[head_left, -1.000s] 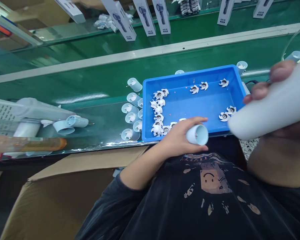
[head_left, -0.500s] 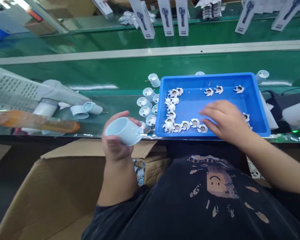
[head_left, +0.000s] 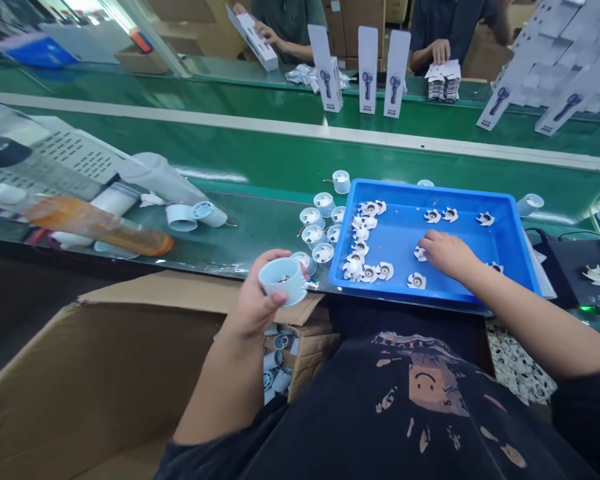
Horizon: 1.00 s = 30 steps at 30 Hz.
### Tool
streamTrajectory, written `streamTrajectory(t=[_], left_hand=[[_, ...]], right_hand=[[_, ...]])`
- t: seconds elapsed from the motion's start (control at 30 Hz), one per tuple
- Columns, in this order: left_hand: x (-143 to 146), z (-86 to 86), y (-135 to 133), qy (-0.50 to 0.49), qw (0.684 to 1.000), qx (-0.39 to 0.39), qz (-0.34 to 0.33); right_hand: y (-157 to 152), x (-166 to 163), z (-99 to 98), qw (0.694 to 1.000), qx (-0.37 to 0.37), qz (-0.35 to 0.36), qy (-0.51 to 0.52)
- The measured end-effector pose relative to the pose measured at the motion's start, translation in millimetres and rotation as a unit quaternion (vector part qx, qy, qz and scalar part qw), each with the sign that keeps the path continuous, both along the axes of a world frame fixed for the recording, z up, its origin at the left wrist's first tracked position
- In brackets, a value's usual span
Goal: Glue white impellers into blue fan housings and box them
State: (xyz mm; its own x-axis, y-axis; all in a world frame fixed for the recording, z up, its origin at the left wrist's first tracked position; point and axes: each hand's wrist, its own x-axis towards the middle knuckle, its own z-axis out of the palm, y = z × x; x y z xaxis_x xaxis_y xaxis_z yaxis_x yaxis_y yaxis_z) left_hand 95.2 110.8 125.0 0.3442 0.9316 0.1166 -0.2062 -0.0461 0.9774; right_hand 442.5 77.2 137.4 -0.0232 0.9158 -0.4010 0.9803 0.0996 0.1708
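Note:
My left hand is wrapped round a light-blue plastic cylinder housing. Its open end is tilted up towards me, and small parts show inside. Over the blue tray, my right hand has its fingers closed on a small white fan impeller, partly hidden by the fingertips. More white impellers lie along the tray's left side, and a single impeller lies near its front edge. Several similar housings with white fan wheels inside stand just left of the tray.
An open cardboard box is below the bench edge at left. An orange-filled bottle and a perforated white basket are on the bench's left. Across the green bench stand white printed boxes; co-workers' hands are behind them.
My right hand has lowered into the tray and closed on an impeller. My left hand has turned the housing so its open end faces up more. The head view has tilted up.

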Motion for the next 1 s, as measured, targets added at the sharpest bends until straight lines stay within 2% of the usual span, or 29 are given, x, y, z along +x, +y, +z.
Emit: streamTrajectory(t=[0.07, 0.13, 0.2, 0.27, 0.33, 0.4, 0.53, 0.63, 0.7, 0.73, 0.8, 0.9, 1.0], left_hand=[[12.4, -4.2, 0.5, 0.033, 0.999, 0.01, -0.033], [26.1, -4.7, -2.3, 0.106, 0.992, 0.059, -0.039], [36.8, -2.1, -7.8, 0.178, 0.975, 0.117, -0.064], [42.9, 1.3, -14.9, 0.217, 0.956, 0.159, -0.117], [45.6, 3.7, -22.0, 0.238, 0.94, 0.188, -0.156], [47.3, 4.5, -27.5, 0.258, 0.928, 0.214, -0.163], [54.3, 2.9, -31.6, 0.285, 0.913, 0.26, -0.136], [62.1, 1.4, -31.9, 0.284, 0.889, 0.345, -0.104], [67.0, 0.6, -32.8, 0.275, 0.868, 0.406, -0.08], [69.4, 0.3, -33.9, 0.27, 0.858, 0.432, -0.067], [74.7, 0.2, -37.8, 0.265, 0.842, 0.469, -0.038], [84.7, 3.9, -48.3, 0.255, 0.836, 0.485, 0.007], [91.8, 14.0, -52.2, 0.243, 0.833, 0.497, -0.003]], right_hand=[[7.8, -6.4, -3.2, 0.999, -0.006, -0.034, -0.003], [14.5, -10.5, -7.1, 0.998, -0.019, -0.065, 0.001], [18.2, -11.4, -10.2, 0.995, -0.023, -0.098, 0.007], [19.9, -11.0, -11.3, 0.99, -0.02, -0.138, 0.015], [19.2, -12.8, -8.1, 0.984, -0.012, -0.176, 0.026], [14.0, -19.9, 1.2, 0.981, 0.007, -0.188, 0.056], [-13.7, -48.4, 33.1, 0.968, 0.034, -0.111, 0.224], [-38.7, -68.9, 47.9, 0.91, 0.088, 0.023, 0.404], [-49.3, -77.5, 46.5, 0.874, 0.168, 0.12, 0.439], [-51.9, -80.4, 43.5, 0.868, 0.204, 0.154, 0.426], [-52.6, -84.3, 36.9, 0.865, 0.249, 0.178, 0.396], [-49.1, -87.6, 34.0, 0.832, 0.279, 0.175, 0.446], [-51.8, -83.6, 41.9, 0.81, 0.302, 0.169, 0.473]])
